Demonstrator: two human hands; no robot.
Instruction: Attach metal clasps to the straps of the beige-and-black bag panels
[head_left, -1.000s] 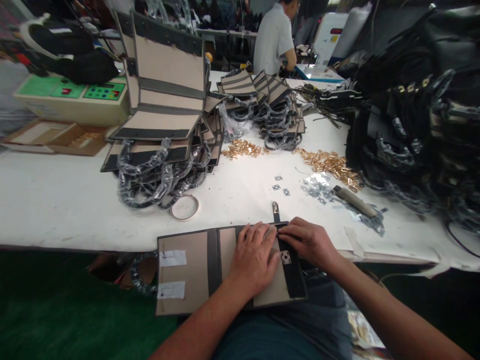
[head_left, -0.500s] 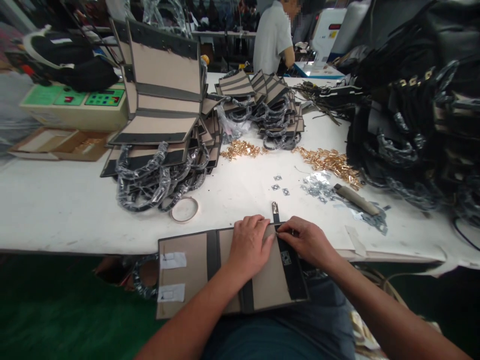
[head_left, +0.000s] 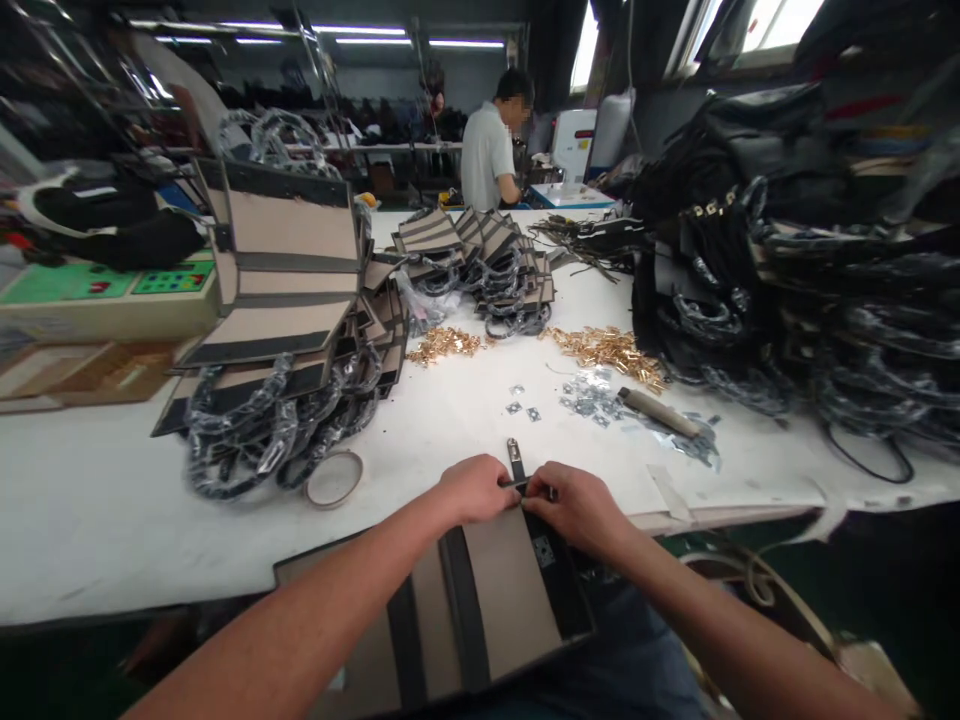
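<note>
A beige-lined bag panel (head_left: 504, 590) with dark strips lies partly over the table's front edge, its near part above my lap. At its far edge my left hand (head_left: 476, 487) is closed, fingers curled on the border beside a short dark strap. The strap ends in a metal clasp (head_left: 514, 452) and points away from me. Just right of the strap, my right hand (head_left: 571, 503) pinches the same edge between thumb and fingers. Whatever small part may be between the fingertips is hidden. A square metal plate (head_left: 543, 550) shows on the panel's black strip.
On the white table (head_left: 420, 450) are a tape roll (head_left: 334, 479), loose metal plates (head_left: 592, 398), gold-coloured fittings (head_left: 609, 350) and a wrapped tool (head_left: 660, 412). Stacked bag panels (head_left: 289, 330) stand left, black bags (head_left: 712, 310) right. A co-worker (head_left: 486, 155) is behind.
The camera view has tilted up. My left hand has gone from lying flat on the panel to gripping its far edge near the strap. The panel has turned and its left side dipped.
</note>
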